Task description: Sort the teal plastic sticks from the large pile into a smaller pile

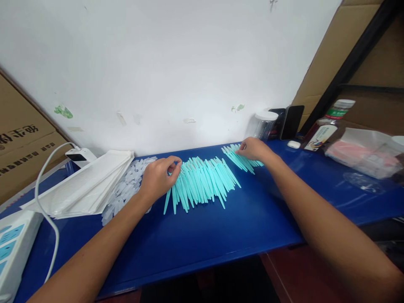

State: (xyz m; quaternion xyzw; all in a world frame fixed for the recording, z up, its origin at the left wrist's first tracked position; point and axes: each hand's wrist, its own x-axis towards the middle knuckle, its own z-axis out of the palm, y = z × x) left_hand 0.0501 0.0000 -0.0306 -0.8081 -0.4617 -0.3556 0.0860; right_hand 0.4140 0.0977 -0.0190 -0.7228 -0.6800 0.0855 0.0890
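A wide pile of slim, tapered turquoise sticks that look like eyebrow razors (pixel 202 181) lies mid-table, their narrow ends toward me. My left hand (pixel 160 176) is over the left end of that pile, thumb and forefinger pinched together; anything between them is too small to make out. Beside it, partly behind the wrist, many small translucent whitish caps (pixel 126 187) are heaped. My right hand (pixel 254 148) reaches to a smaller group of the same turquoise razors (pixel 241 162), farther right. Its fingers are closed at the upper end of a razor there, partly hiding the group.
The blue table (pixel 189 244) meets a white wall. At left are white plastic sleeves (pixel 91 185), a power strip (pixel 19 235) and a white cable (pixel 38 189). At right stand a lidded jar (pixel 264 126), a phone (pixel 292 122), a bottle (pixel 326 126) and a bag of pink items (pixel 362 153).
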